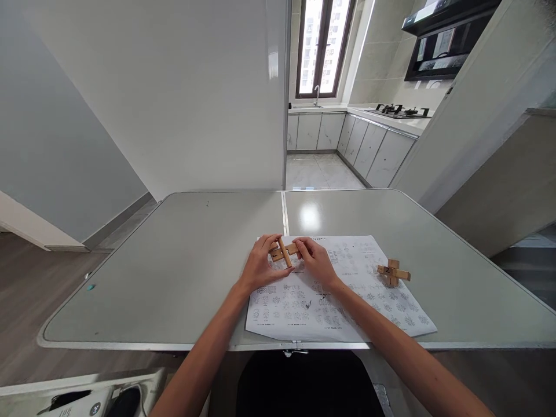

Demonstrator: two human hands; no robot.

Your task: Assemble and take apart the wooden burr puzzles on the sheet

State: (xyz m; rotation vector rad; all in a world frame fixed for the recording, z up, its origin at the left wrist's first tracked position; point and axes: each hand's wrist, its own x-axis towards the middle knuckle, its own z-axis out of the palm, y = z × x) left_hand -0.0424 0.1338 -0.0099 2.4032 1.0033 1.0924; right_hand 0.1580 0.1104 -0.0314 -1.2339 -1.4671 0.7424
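Above a printed sheet [286, 321], my two hands hold wooden puzzle pieces that cross each other. Between the thumb and fingertips of my left hand [260, 267] is a slim wooden puzzle piece [284, 252], gripped at its two ends. A flatter wooden piece with a dark mark [277, 255] lies crosswise to it, close to my left fingers. My right hand [319, 263] pinches the right end of this crosswise piece; its fingertips are partly hidden. How the pieces interlock cannot be made out. Off to the right, an assembled wooden cross puzzle [393, 272] with dark markings sits at the sheet's edge.
The grey folding table [152, 278] has a centre seam and a metal latch [295, 351] at its front edge. A small teal bit [90, 287] lies at the far left. Below left stands a pale container [147, 385] with items inside. Beyond is a kitchen with a stove [399, 111].
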